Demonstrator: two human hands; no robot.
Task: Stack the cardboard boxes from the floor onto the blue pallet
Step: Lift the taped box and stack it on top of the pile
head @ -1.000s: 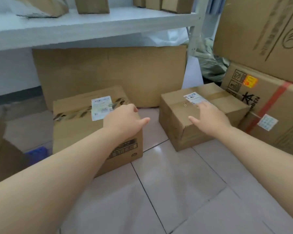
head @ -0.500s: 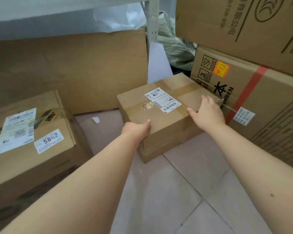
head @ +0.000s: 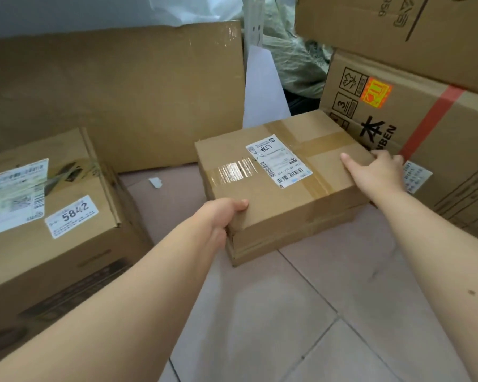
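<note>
Fingers of both hands now clamped on small box [head: 276, 186], left hand [head: 218, 216] shifted onto near corner, right hand [head: 375, 172] unmoved

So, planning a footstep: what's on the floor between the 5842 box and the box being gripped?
Head view: bare tile floor, except one small white scrap.

Head camera looks forward and down, close over the floor [head: 301, 312].

left gap: bare floor [head: 174, 205] to labelled box [head: 53, 216] | right: printed carton [head: 425, 139] nearly touching | front: open tiles
</note>
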